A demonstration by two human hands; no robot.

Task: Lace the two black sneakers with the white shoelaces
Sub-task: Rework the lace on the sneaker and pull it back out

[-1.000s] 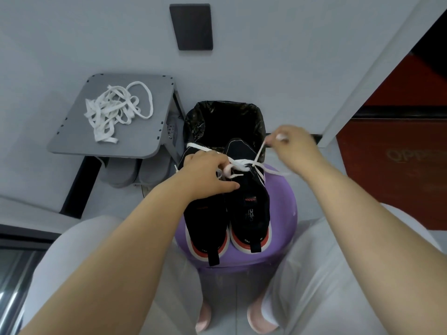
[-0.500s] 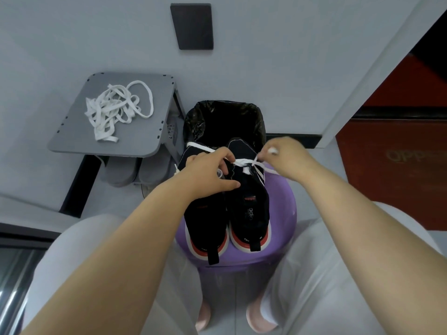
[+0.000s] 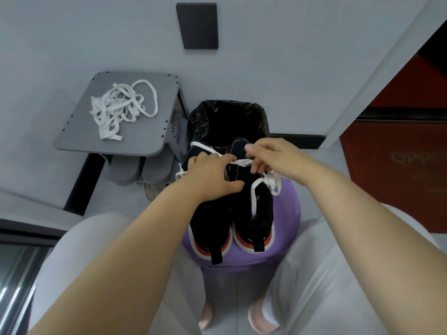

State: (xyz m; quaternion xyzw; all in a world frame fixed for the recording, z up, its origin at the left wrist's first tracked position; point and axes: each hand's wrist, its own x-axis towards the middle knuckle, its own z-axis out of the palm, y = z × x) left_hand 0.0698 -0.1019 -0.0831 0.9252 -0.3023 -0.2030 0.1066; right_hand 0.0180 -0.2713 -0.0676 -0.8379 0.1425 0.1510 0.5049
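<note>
White shoelace (image 3: pixel 242 162) is stretched flat between the two hands, just over the tops of the shoes. The right hand (image 3: pixel 278 160) pinches it with bent fingers, and its thumb sticks up. The left hand (image 3: pixel 210 175) is curled over the front of the left sneaker (image 3: pixel 208 226). The lace comes out from under its fingers, so it looks like this hand holds the lace too and keeps the shoe still. A loose bit of lace hangs from the right hand and lies down the right sneaker (image 3: pixel 262 213).

The hands hide the holes, so I cannot tell which ones are filled. To do this step well, I think the lace should stay flat with no twist. The tip should go into the next hole, and then both sides should be pulled until they match. The left hand should keep pressing, because the seat is round and a shoe could slide off.

Both sneakers stand side by side on a purple stool (image 3: pixel 287 209), right under the hands, heels near the person. Their toes point at a black bin (image 3: pixel 227 117). Far off to the left, a pile of spare laces (image 3: pixel 116 112) sits on a grey table (image 3: pixel 150 136), well apart from both hands.
</note>
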